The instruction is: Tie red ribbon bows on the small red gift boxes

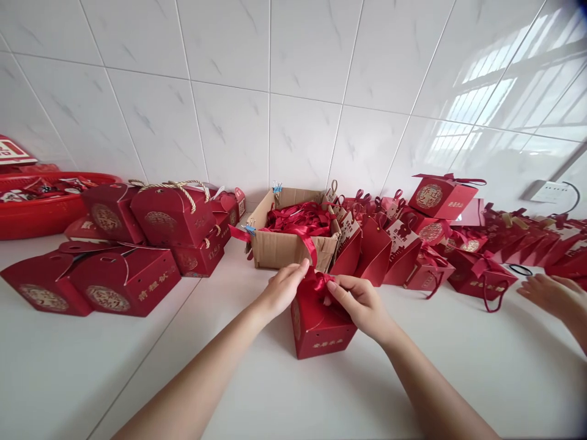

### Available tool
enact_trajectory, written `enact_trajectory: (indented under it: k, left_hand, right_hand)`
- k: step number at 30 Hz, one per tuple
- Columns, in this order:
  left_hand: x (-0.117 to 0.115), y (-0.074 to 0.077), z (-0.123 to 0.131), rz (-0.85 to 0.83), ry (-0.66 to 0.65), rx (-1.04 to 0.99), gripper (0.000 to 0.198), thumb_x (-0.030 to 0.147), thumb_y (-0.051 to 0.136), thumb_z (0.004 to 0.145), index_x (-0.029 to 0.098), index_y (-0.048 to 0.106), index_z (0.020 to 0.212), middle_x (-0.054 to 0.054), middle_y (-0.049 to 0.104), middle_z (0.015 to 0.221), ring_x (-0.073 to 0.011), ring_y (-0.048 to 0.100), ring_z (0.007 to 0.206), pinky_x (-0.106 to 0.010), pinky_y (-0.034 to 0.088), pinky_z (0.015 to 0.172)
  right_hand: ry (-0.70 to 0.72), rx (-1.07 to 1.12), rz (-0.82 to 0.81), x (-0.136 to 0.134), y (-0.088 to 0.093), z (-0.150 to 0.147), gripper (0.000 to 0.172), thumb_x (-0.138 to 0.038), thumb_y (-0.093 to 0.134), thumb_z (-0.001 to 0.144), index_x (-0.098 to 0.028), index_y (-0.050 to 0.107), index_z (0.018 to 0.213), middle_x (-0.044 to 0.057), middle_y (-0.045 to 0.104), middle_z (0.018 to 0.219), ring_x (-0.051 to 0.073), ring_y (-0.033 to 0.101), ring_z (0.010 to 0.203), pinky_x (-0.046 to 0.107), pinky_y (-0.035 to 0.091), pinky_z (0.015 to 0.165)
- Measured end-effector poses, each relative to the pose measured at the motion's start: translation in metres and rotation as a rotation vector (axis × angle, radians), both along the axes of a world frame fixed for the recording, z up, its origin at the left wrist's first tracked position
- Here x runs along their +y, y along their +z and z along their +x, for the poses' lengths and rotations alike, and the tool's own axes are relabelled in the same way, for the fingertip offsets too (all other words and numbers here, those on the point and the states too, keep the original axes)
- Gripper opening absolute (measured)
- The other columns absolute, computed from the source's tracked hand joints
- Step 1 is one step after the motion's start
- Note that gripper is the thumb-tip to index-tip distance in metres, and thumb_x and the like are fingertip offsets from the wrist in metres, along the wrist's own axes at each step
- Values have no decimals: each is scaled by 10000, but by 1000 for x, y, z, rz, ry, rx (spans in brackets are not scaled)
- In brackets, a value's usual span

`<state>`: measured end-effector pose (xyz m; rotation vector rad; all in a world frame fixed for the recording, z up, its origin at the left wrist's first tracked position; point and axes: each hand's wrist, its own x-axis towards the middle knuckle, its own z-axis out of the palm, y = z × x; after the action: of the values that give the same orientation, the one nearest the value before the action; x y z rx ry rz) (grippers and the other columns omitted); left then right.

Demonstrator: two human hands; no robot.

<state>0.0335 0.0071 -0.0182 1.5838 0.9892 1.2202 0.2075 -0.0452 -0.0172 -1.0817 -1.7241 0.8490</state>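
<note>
A red gift box (324, 335) with gold lettering stands on the white tabletop in front of me. On its top sits a red satin ribbon (317, 282), looped into what looks like a bow. My left hand (285, 287) is closed on the ribbon at the box's far left edge, with one ribbon end rising towards the carton. At the right of the bow, my right hand (360, 300) pinches the ribbon between thumb and fingers. The fingertips partly hide the knot.
Behind the box, a cardboard carton (296, 249) with blue clips holds loose red ribbons. Red gift boxes (132, 281) stand at left, near a red basin (27, 214). More boxes (440, 195) line the right. Another person's hand (550, 296) is at far right, by a black ring (520, 269).
</note>
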Motion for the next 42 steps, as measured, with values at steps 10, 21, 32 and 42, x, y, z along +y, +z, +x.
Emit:
enact_trajectory:
  k: [10, 21, 32, 42]
  left_hand:
    - [8, 8, -8, -21, 357, 176, 504, 636, 373, 833, 207, 628, 899, -77, 598, 1016, -280, 524, 1037, -448, 353, 955]
    - [-15, 10, -6, 545, 259, 490, 225, 437, 562, 830, 230, 650, 848, -85, 466, 1317, -327, 291, 1306, -516, 216, 1070]
    - [-14, 12, -2, 188, -141, 294, 216, 403, 570, 824, 246, 623, 961, -47, 628, 1046, -267, 480, 1138, -424, 375, 983]
    - [-13, 6, -2, 200, -173, 173, 104, 285, 648, 774, 200, 587, 775, -53, 630, 975, -228, 556, 1027, -386, 394, 961]
  right_hand:
    - [-19, 82, -51, 0, -1, -1, 381, -428, 492, 920, -166, 608, 668, 27, 634, 689, 116, 516, 631, 215, 384, 570]
    - [-47, 181, -40, -1, -4, -4, 241, -402, 531, 907, -188, 642, 895, 19, 655, 703, 133, 587, 688, 227, 451, 641]
    - [28, 289, -69, -2, -6, -4, 223, -379, 567, 900, -211, 514, 1037, -5, 654, 703, 125, 619, 718, 232, 478, 683]
    - [23, 375, -152, -3, -5, -6, 270, -427, 601, 870, -217, 473, 984, -5, 669, 709, 126, 610, 706, 248, 463, 681]
